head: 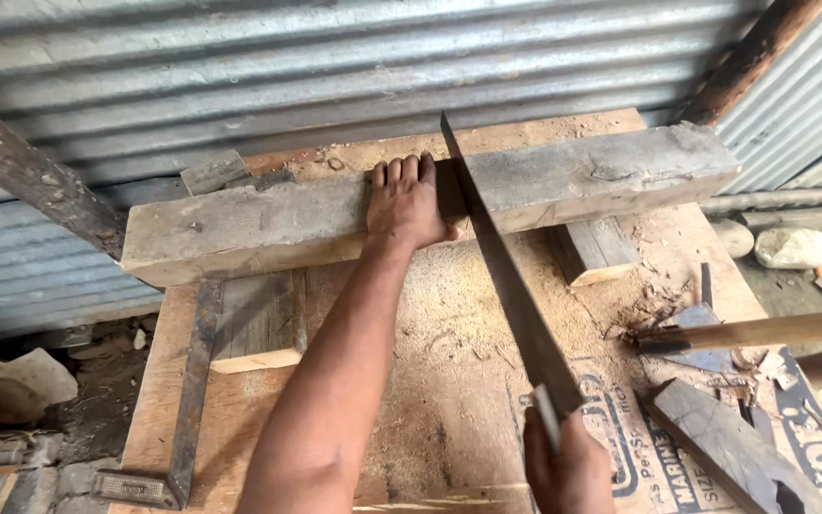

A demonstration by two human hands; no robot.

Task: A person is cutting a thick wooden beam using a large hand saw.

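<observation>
A thick weathered wooden beam (268, 224) lies across the plywood workbench (459, 324), propped on two wood blocks. My left hand (409, 202) presses flat on top of the beam near its middle, thumb beside the blade. My right hand (568, 466) grips the handle of a long handsaw (501, 276). The saw blade runs up from my hand and crosses the beam just right of my left hand, its tip (444, 119) past the beam's far edge.
A metal try square (187, 400) lies at the bench's left. A wooden tool handle (763, 331), a plank (730, 447) and wood chips sit at the right. Sawdust covers the bench. Corrugated metal sheeting (287, 67) stands behind, with stones (793, 247) at the right.
</observation>
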